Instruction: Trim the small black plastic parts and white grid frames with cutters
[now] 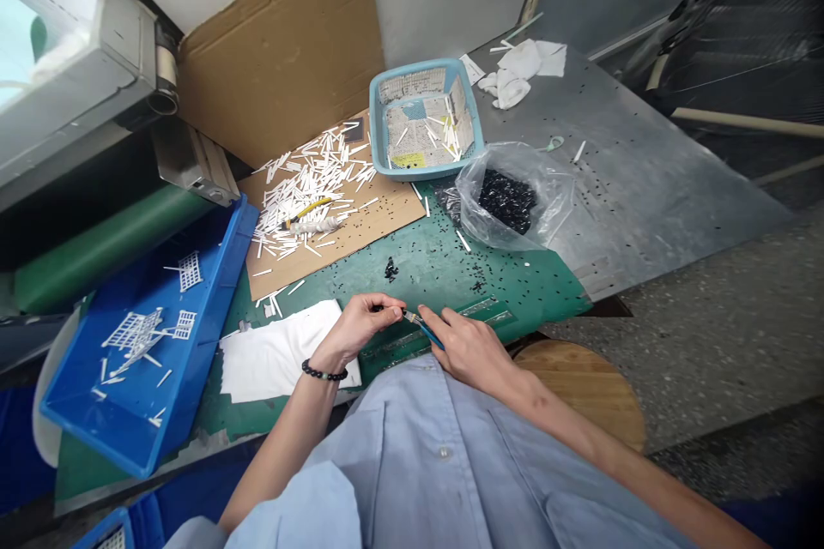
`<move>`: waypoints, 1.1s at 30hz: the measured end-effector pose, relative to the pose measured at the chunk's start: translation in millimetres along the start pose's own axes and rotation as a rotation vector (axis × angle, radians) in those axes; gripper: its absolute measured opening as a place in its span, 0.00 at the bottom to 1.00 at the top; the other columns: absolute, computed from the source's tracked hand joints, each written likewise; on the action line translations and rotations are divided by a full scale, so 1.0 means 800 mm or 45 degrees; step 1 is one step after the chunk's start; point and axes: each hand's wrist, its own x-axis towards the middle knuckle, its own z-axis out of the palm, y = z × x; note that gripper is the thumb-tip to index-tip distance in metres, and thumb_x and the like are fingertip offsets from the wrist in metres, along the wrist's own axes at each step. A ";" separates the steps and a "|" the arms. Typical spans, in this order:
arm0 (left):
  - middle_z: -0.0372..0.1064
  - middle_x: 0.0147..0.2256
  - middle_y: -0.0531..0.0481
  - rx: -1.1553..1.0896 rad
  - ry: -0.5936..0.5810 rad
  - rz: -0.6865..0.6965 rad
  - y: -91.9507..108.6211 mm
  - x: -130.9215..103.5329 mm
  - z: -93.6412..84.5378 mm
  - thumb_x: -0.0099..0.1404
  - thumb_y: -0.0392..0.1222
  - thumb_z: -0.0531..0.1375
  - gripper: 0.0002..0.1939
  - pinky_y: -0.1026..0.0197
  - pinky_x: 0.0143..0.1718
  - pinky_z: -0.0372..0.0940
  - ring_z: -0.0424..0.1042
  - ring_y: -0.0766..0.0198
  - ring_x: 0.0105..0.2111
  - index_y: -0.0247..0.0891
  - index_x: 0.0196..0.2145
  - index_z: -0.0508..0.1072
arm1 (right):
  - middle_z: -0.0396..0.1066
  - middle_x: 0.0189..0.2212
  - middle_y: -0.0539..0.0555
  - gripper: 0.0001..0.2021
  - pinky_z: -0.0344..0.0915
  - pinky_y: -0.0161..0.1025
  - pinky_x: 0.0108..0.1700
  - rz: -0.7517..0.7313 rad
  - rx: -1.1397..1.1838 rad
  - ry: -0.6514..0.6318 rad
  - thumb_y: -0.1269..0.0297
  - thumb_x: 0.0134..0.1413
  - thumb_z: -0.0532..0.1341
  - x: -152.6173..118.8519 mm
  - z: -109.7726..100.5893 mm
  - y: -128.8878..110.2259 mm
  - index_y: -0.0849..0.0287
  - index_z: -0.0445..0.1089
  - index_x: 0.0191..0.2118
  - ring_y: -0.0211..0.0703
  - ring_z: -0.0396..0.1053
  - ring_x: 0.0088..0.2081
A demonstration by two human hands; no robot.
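Pinching with thumb and forefinger almost closed, the left hand (360,328) holds something very small at the tip of a blue-handled tool (421,328); what the small piece is, I cannot tell. The right hand (469,349) has its fingers curled tight around the handle of this tool, near the front edge of the green mat (451,270), just above the person's lap.

Behind the hands, a clear plastic bag (515,193) lies open with small black parts inside — more black bits are scattered on the mat. A light blue basket (425,120) holds a few white sticks. Beside it, a cardboard sheet (328,214) carries a heap of white sticks. At the left, a dark blue bin (148,343) contains white plastic grid frames.
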 end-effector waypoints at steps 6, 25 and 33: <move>0.68 0.28 0.50 -0.419 0.068 -0.034 0.005 0.002 -0.006 0.52 0.43 0.67 0.13 0.67 0.28 0.55 0.61 0.71 0.26 0.33 0.34 0.76 | 0.70 0.37 0.56 0.23 0.67 0.38 0.36 0.020 0.388 0.300 0.61 0.61 0.52 -0.001 0.021 0.012 0.60 0.61 0.61 0.43 0.70 0.35; 0.71 0.31 0.48 1.214 0.580 0.404 -0.005 0.047 -0.003 0.67 0.43 0.53 0.11 0.62 0.35 0.55 0.68 0.60 0.32 0.40 0.38 0.74 | 0.70 0.28 0.49 0.19 0.64 0.35 0.31 0.734 2.619 0.109 0.54 0.50 0.65 0.010 0.013 0.011 0.56 0.70 0.47 0.37 0.66 0.29; 0.73 0.36 0.45 1.361 0.566 0.397 -0.006 0.047 -0.004 0.67 0.45 0.54 0.12 0.61 0.37 0.57 0.70 0.58 0.36 0.41 0.41 0.74 | 0.69 0.28 0.49 0.21 0.65 0.34 0.31 0.720 2.547 0.084 0.55 0.49 0.67 0.011 0.009 0.009 0.56 0.69 0.48 0.36 0.66 0.29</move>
